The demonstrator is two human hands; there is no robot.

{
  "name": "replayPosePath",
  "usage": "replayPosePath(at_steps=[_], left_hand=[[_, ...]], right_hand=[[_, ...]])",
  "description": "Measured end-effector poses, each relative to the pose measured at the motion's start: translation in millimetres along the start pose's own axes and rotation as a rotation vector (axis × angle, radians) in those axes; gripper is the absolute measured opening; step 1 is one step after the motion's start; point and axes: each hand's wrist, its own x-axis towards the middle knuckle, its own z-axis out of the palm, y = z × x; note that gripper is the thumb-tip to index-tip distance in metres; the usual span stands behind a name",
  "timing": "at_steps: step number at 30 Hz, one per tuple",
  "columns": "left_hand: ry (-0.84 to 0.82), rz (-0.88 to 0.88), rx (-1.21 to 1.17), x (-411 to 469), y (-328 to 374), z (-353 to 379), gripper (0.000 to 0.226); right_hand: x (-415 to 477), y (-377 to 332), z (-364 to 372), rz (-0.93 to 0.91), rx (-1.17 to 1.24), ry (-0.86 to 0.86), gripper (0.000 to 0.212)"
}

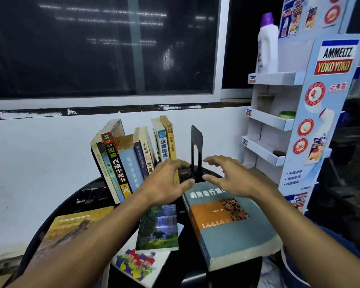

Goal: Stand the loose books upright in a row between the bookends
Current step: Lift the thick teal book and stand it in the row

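Beside the black bookend (196,142), perhaps seven upright books (133,154)

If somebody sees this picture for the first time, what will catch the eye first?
Both hands, left hand and right hand, reach with spread fingers toward the black bookend on the round table. Left of it a row of books stands leaning, and a thick blue book lies flat just below the right hand.

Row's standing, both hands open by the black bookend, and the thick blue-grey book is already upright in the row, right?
No. The head view shows the thick blue-grey book lying flat on the table before the black bookend, not in the row. The rest holds: left hand and right hand open.
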Motion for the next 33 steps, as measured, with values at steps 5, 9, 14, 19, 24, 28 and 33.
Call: replayPosePath(at_steps=[5, 9, 14, 19, 24, 28, 33], left_hand=[[-0.238, -0.095, 0.010, -10.0, -9.7, 35.7, 0.080], [-0.309, -0.156, 0.056, -15.2, -17.6, 54.3, 0.101], [-0.369, -0.235, 0.149, -17.9, -9.6, 66.0, 0.078], [-0.360, -0.267, 0.146, -15.9, -2.9, 71.7, 0.074], [-0.325, -0.270, 0.018, -13.2, 0.5, 77.1, 0.077], [-0.261, -0.249, -0.045, -11.3, -2.9, 84.3, 0.082], [-0.224, -0.220, -0.138, -8.8, -16.6, 89.0, 0.121]], right_hand=[[-35.6, 38.3, 0.7, 0.122, -0.060, -0.091, 0.061], [-52.2, 57.1, 0.0, 0.227, -0.033, -0.137, 0.076], [-59.8, 71.5, 4.4, 0.344, -0.047, -0.251, 0.086], [-62.0, 78.1, 8.0, 0.387, 0.043, -0.304, 0.101], [-60.8, 79.0, 11.5, 0.371, 0.110, -0.323, 0.100], [-63.8, 76.1, 12.8, 0.346, 0.182, -0.285, 0.095], [-66.4, 73.0, 15.7, 0.306, 0.238, -0.229, 0.095]])
